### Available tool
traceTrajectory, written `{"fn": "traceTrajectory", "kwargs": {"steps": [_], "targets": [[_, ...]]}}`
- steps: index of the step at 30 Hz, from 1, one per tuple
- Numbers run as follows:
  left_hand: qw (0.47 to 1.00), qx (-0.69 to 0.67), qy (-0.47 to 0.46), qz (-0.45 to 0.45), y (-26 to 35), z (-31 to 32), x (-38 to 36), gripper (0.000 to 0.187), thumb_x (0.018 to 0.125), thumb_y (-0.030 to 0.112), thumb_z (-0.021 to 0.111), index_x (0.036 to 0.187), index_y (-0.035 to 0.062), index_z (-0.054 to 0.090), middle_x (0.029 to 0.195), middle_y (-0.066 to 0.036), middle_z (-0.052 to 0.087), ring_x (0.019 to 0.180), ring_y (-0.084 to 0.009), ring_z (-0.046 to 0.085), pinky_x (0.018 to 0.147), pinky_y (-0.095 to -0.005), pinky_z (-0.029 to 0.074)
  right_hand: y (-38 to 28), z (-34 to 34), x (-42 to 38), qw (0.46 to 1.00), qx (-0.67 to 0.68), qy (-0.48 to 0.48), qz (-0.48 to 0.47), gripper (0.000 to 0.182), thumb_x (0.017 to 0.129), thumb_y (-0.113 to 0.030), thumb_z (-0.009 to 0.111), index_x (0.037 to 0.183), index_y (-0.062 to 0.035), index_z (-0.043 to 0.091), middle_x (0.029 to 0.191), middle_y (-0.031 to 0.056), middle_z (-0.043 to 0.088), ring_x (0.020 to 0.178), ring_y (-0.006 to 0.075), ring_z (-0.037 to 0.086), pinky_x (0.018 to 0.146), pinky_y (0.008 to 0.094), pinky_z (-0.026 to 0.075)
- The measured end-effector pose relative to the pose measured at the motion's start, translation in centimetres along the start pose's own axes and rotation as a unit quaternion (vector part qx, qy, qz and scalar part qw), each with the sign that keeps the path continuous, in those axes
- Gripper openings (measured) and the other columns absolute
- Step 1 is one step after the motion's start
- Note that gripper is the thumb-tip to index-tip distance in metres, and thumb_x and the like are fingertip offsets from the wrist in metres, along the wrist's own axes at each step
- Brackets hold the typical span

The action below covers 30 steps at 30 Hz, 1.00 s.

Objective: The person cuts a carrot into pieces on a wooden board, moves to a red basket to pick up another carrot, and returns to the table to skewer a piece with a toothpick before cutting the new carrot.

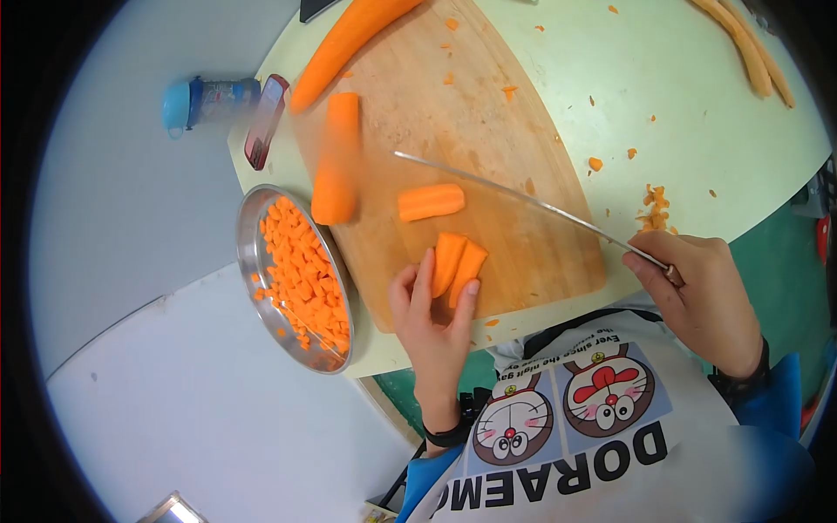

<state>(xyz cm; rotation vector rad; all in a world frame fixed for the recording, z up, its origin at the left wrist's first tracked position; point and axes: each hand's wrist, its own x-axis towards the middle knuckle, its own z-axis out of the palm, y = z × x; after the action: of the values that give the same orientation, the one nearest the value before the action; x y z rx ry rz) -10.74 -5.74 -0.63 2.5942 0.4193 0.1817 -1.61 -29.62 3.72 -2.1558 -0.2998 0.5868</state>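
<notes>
My left hand (432, 322) pinches two carrot pieces (459, 267) lying side by side on the wooden cutting board (540, 218), thumb on one side and fingers on the other. In my right hand (702, 292) is a knife (532, 199), its fingers closed round the handle. The blade is seen nearly edge-on and points left across the board, above the carrot pieces. Another short carrot piece (432, 201) rests just beyond my left hand. A thicker carrot length (337, 166) and a long whole carrot (353, 44) lie at the board's left side.
A metal bowl (250, 209) of diced carrot (301, 270) stands left of the board. Past it are a phone (266, 122) and a blue bottle (209, 103). Carrot scraps (656, 209) dot the table (636, 96), with slender carrots (741, 44) at the far right.
</notes>
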Motion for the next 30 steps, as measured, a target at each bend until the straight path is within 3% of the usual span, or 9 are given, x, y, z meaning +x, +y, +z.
{"fn": "traceTrajectory", "kwargs": {"steps": [4, 9, 12, 22, 28, 30], "targets": [[0.999, 0.010, 0.014, 0.030, -0.2, 0.4, -0.1, 0.050, 0.070, 0.014, 0.073, 0.115, 0.0016, 0.054, 0.099, -0.012, 0.048, 0.091, -0.0243, 0.051, 0.078, -0.0310, 0.043, 0.1, 0.2, 0.3, 1.000, -0.008, -0.016, -0.006, 0.006, 0.077, -0.005, 0.058, 0.080, 0.0002, 0.056, 0.060, 0.0154, 0.055, 0.054, 0.0318, 0.055, 0.051, 0.0363, 0.043], [0.997, -0.054, 0.055, -0.013, -0.2, 0.2, -0.2, 0.035, 0.073, 0.009, 0.070, 0.106, 0.0011, 0.061, 0.093, -0.008, 0.052, 0.086, -0.0181, 0.052, 0.075, -0.0275, 0.043, 0.0, 0.2, 0.6, 1.000, -0.006, -0.021, -0.006, 0.006, 0.077, -0.004, 0.058, 0.080, 0.0000, 0.056, 0.062, 0.0159, 0.055, 0.056, 0.0325, 0.056, 0.052, 0.0368, 0.044], [0.997, -0.040, 0.062, 0.011, -0.2, 0.2, -0.1, 0.032, 0.073, 0.007, 0.069, 0.104, 0.0013, 0.062, 0.091, -0.007, 0.053, 0.083, -0.0170, 0.053, 0.073, -0.0264, 0.043, -0.2, 0.2, 0.6, 1.000, -0.009, -0.026, -0.008, 0.007, 0.076, -0.004, 0.058, 0.081, 0.0000, 0.056, 0.063, 0.0161, 0.056, 0.057, 0.0321, 0.056, 0.053, 0.0367, 0.044], [0.995, -0.048, 0.082, 0.027, -0.8, 0.6, -0.4, 0.036, 0.071, 0.010, 0.072, 0.105, 0.0015, 0.062, 0.090, -0.007, 0.053, 0.083, -0.0177, 0.052, 0.073, -0.0266, 0.043, -0.9, 0.6, 0.4, 1.000, -0.027, -0.010, -0.005, 0.007, 0.076, -0.004, 0.059, 0.081, 0.0002, 0.056, 0.063, 0.0154, 0.056, 0.055, 0.0312, 0.055, 0.051, 0.0361, 0.043], [0.996, -0.063, 0.053, 0.032, -1.3, 1.1, -0.6, 0.049, 0.068, 0.012, 0.075, 0.112, 0.0009, 0.057, 0.103, -0.011, 0.048, 0.090, -0.0205, 0.050, 0.075, -0.0279, 0.043, -1.5, 1.0, 0.4, 0.999, -0.043, 0.013, -0.007, 0.008, 0.078, -0.006, 0.060, 0.082, 0.0008, 0.058, 0.059, 0.0152, 0.053, 0.051, 0.0301, 0.053, 0.048, 0.0344, 0.041], [0.998, 0.028, 0.032, 0.048, -0.5, 0.6, -0.3, 0.049, 0.070, 0.014, 0.073, 0.114, 0.0006, 0.055, 0.106, -0.012, 0.046, 0.095, -0.0221, 0.048, 0.078, -0.0292, 0.042, -1.7, 1.0, 0.3, 0.999, -0.042, 0.015, 0.002, 0.009, 0.078, -0.006, 0.060, 0.083, 0.0009, 0.059, 0.057, 0.0152, 0.052, 0.050, 0.0297, 0.052, 0.048, 0.0340, 0.041]]}}
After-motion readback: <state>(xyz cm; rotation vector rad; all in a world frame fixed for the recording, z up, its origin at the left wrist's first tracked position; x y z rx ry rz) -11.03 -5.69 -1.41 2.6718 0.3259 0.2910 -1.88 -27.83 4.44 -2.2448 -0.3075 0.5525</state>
